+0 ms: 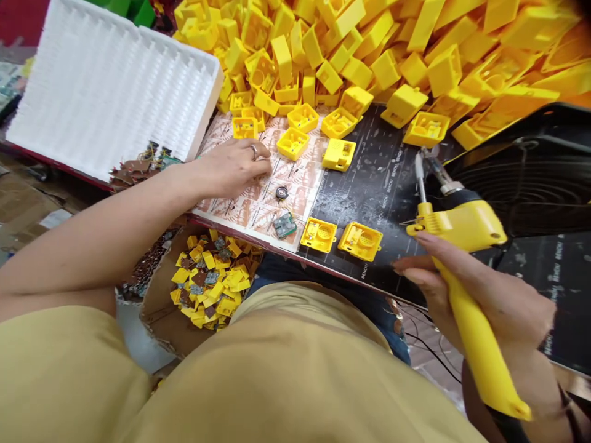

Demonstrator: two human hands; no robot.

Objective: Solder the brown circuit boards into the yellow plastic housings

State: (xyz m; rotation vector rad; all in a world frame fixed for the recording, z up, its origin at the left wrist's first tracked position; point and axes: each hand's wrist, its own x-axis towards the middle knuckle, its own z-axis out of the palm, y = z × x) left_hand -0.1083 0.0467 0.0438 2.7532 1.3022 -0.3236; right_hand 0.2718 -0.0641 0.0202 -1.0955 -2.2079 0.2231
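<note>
My right hand (pixel 480 289) is wrapped around the handle of a yellow soldering gun (pixel 466 224). The gun's metal tip points up toward the far side of the bench, near a yellow plastic case (pixel 427 129). My left hand (pixel 237 166) rests on the patterned sheet with its fingers loosely bent and nothing visible in them. Just beyond it sits another small yellow case (pixel 245 127). A round black speaker (pixel 281 193) with thin wires and a small green circuit board (pixel 285 225) lie to its right. Two open cases (pixel 318 234) stand near the bench's front edge.
A large heap of yellow cases (pixel 323 49) fills the back. A white foam tray (pixel 115 80) lies at the left, with circuit boards (pixel 138 172) by its corner. At the right stands a black fan (pixel 540 178). Below the bench, a cardboard box (pixel 159 314) holds yellow parts.
</note>
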